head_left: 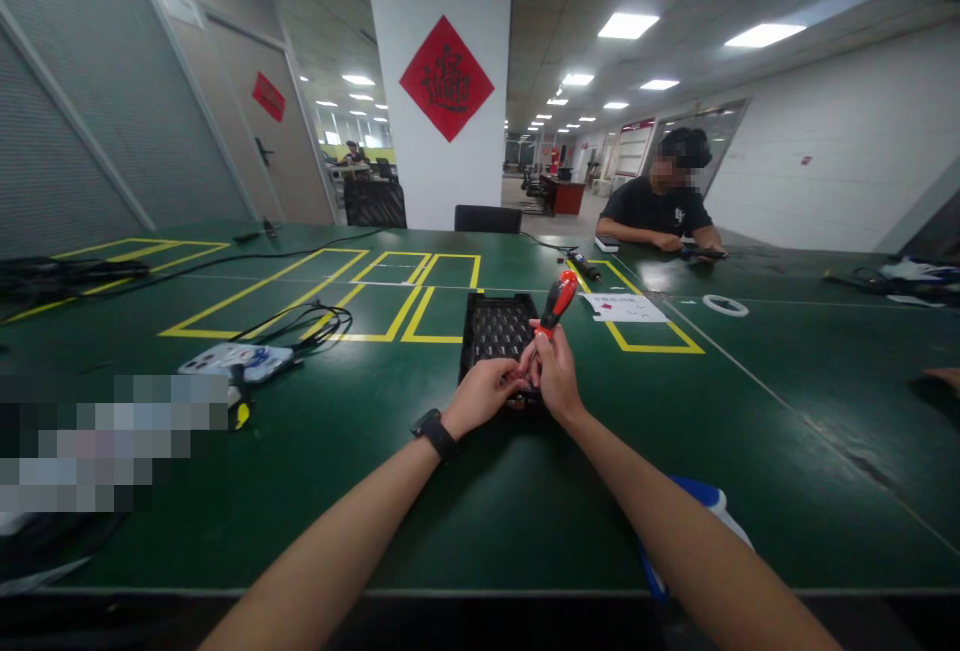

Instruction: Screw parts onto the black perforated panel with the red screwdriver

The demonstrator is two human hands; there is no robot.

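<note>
A screwdriver [559, 301] with a red and black handle leans up out of my right hand [556, 371], its handle end pointing up and slightly right. Its shaft runs down between both hands, and the tip is hidden by fingers. My left hand [489, 391], with a dark watch on the wrist, has its fingertips pinched together beside the shaft. What they hold, if anything, is too small to make out. Both hands are over the near end of a black tray-like case [504, 323] with rows of small shiny shapes inside, which lies on the green table.
Yellow tape outlines [442, 339] mark the green tabletop [480, 511]. A phone-like device [240, 361] and cables [330, 321] lie left. A paper sheet [626, 308], a tape roll [725, 305] and a blue-white object [701, 491] are right. Another person [664, 196] sits across the table.
</note>
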